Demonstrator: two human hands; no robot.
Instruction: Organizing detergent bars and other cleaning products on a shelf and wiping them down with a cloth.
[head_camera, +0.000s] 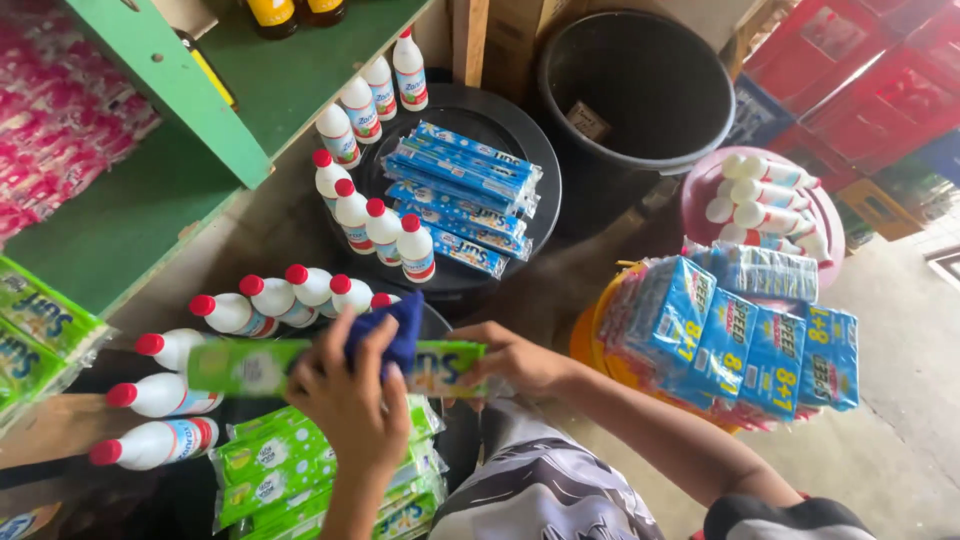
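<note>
Low in the middle of the frame, a long green detergent pack is being wiped. The left hand presses a blue cloth onto it, fingers curled shut on the cloth. The right hand clamps the pack's right end, holding it level. I judge the next move calls for a steady grip while the cloth slides along the wrapper.

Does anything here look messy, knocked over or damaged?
Nothing looks spilled or broken. The white bottles with red caps lie on their sides, but in neat rows. The left hand presses a blue cloth on a green pack that the right hand holds.
</note>
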